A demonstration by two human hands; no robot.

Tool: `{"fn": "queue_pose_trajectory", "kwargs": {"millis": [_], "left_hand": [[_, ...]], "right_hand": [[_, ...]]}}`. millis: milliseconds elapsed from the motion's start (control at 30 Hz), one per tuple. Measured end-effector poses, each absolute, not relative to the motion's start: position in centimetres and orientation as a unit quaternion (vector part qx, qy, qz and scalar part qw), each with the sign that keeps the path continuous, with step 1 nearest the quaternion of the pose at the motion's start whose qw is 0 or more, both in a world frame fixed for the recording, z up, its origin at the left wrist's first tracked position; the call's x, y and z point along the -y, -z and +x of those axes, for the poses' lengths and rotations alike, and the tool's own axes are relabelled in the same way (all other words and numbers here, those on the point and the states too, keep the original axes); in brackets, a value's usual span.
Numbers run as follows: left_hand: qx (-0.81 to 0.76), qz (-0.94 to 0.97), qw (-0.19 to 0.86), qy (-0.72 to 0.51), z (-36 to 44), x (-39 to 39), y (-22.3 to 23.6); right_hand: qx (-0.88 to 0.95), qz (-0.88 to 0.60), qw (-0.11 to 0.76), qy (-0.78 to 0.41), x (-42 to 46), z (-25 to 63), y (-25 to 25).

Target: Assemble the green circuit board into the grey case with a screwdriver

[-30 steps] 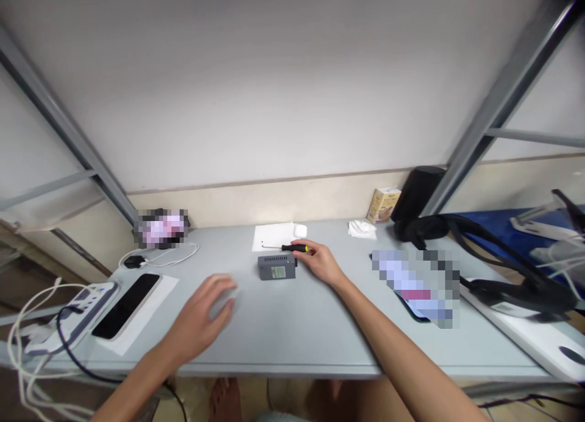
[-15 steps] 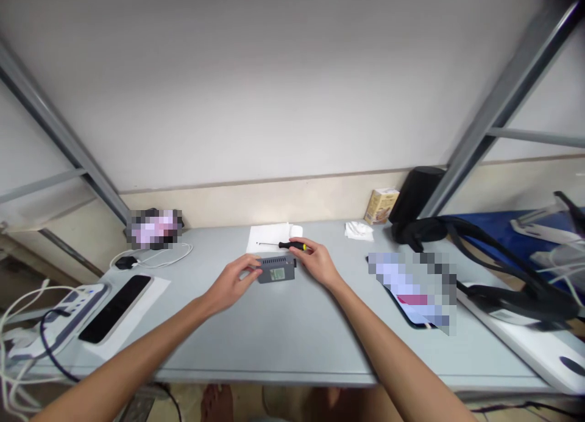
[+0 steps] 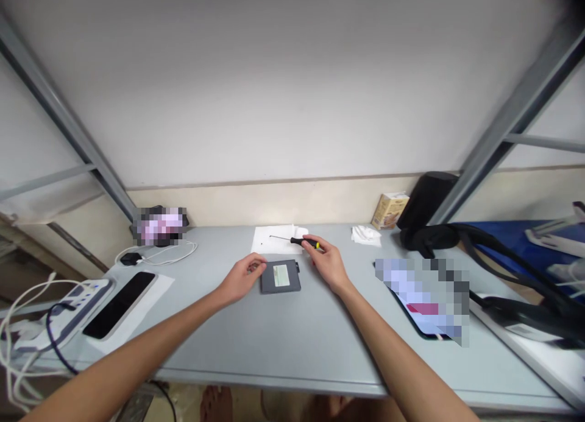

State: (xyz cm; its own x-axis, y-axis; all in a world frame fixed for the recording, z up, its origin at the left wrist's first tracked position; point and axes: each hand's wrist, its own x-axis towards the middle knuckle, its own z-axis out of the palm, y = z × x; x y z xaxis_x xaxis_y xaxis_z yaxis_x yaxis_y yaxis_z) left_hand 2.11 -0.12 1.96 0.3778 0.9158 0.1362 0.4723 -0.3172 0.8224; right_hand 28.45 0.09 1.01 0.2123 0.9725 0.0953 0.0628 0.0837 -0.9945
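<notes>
A small flat dark grey box (image 3: 293, 279) with a pale label lies label side up on the grey-blue desk (image 3: 256, 343). My left hand (image 3: 242, 277) has its fingers curled at the box's upper left corner, thumb and fingertips against the edge. In my right hand (image 3: 329, 265) is a thin-shafted screwdriver (image 3: 299, 242) with a black and yellow handle, its tip pointing left. Below the shaft lies white paper (image 3: 272, 246). A tiny dark speck (image 3: 261, 244), too small to name, is on the paper.
At left are a phone (image 3: 121, 304) on paper, a power strip (image 3: 64, 317) with cables and a black adapter (image 3: 131, 259). To the right stand crumpled tissue (image 3: 365, 235), a small carton (image 3: 390, 211), a black speaker-like object (image 3: 425, 203), a blurred-out screen and a black headset-like strap (image 3: 498, 263).
The box has tipped from standing on edge, vents showing, to lying flat with its label up. My right hand still holds the screwdriver over the paper. The view has shifted slightly.
</notes>
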Motion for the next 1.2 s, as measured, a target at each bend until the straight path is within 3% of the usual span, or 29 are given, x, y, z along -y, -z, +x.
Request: {"fn": "queue_pose_trajectory", "kwargs": {"millis": [200,533,867,1200], "left_hand": [[-0.489,0.771,0.289,-0.287,2.4,1.0,-1.4],[-0.378,0.863,0.226,-0.247,1.1,3.7,-1.4],[-0.465,0.792,0.281,-0.279,2.8,1.0,-2.8],[-0.483,0.735,0.354,-0.318,4.0,-0.7,-2.2]], "right_hand": [[0.483,-0.547,0.553,-0.403,-0.1,28.5,-1.0],[0.473,-0.549,0.559,-0.402,-0.2,28.5,-0.8],[0.339,-0.506,0.658,-0.443,-0.6,29.3,-1.4],[0.354,-0.489,0.644,-0.471,-0.2,29.3,-1.7]]}}
